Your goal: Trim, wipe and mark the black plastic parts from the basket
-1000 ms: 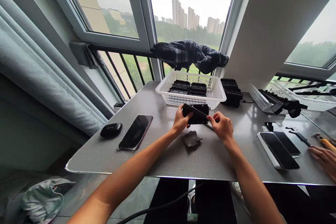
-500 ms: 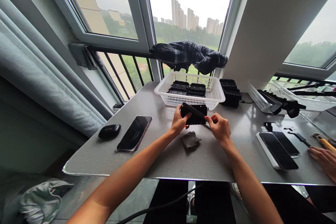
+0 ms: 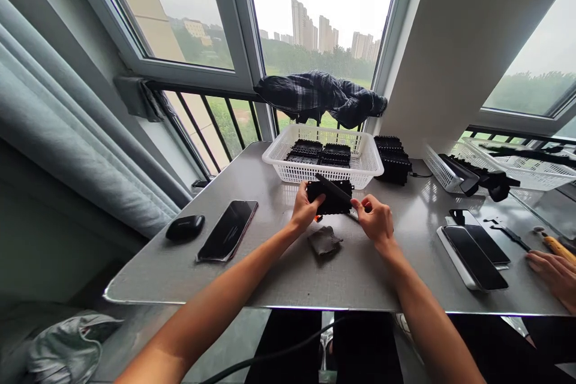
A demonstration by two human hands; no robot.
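Note:
My left hand is closed on the left end of a black plastic part with toothed edges, its thumb lying over the face. Pinched in my right hand is the lower end of a dark flat strip, which slants up and left across the part. Whether the strip is a file or something else I cannot tell. Beneath the hands, a crumpled grey piece of cloth or paper lies on the table. A small orange thing shows just below the black part.
Behind my hands stands a white basket with several black parts, and more are stacked beside it. Phones and a black case lie about. At right are a co-worker's hand and a yellow-handled tool.
The dark strip has turned slightly and now looks narrower over the black part. My hands keep nearly the same place. The whole view has shifted a little.

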